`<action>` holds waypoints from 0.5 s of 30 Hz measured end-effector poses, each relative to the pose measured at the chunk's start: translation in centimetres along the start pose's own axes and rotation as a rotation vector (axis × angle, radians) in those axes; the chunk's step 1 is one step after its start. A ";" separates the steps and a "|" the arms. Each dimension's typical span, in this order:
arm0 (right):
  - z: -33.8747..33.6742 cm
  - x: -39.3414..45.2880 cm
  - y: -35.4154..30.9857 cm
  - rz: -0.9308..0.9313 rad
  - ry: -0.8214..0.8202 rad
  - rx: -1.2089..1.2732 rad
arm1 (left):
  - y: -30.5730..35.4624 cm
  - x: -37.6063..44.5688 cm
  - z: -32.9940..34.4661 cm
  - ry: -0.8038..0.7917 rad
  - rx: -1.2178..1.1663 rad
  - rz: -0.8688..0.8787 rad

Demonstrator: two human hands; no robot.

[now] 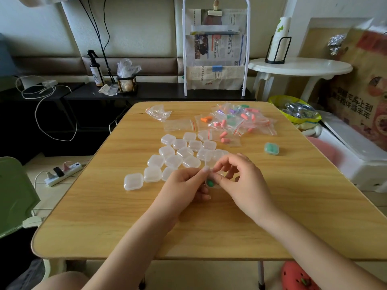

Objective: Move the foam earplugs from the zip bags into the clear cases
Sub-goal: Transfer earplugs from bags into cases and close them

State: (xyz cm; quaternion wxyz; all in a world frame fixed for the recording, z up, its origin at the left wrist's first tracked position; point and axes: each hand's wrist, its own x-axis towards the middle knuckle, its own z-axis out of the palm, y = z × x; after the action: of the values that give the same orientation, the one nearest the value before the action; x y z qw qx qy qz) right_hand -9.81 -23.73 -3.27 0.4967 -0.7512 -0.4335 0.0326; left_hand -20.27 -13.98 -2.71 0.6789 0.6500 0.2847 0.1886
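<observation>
Looking down from the head camera, both hands meet over the middle of the wooden table [209, 227]. The left hand [184, 185] has its fingers curled and pinches something small and clear, which looks like a zip bag or an open case; I cannot tell which. The right hand [236, 178] pinches at the same spot with thumb and forefinger, its other fingers loosely bent. A green earplug [210, 182] shows between the fingertips of both hands, partly hidden.

Empty clear cases [173, 160] lie clustered just beyond the hands, toward the table's left side. One filled case [271, 148] with green plugs sits apart toward the right edge. Zip bags of earplugs [240, 120], pink, orange, purple and green, are heaped near the far right corner, and emptied bags [159, 111] lie by the far edge.

The step in hand seems to be getting the green plug out or seated. To do it well, I would keep the clear piece steady in the left hand, squeeze the foam lightly so it does not spring away, and work low over the table so a dropped plug stays near.
</observation>
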 end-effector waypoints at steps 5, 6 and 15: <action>-0.1 0.1 -0.3 0.098 -0.007 0.172 | 0.4 0.0 -0.2 -0.145 -0.323 -0.105; -0.1 0.0 -0.4 0.106 -0.009 0.179 | 0.5 0.0 -0.3 -0.178 -0.391 -0.148; 0.7 -0.2 -0.6 0.142 0.024 0.394 | 0.7 0.5 -0.4 -0.143 -0.670 -0.301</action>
State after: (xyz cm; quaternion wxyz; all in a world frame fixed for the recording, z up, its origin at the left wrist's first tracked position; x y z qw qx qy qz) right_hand -10.63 -23.27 -3.29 0.6355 -0.6685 -0.3589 0.1428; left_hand -20.09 -13.31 -2.04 0.8922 0.3541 0.2513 0.1238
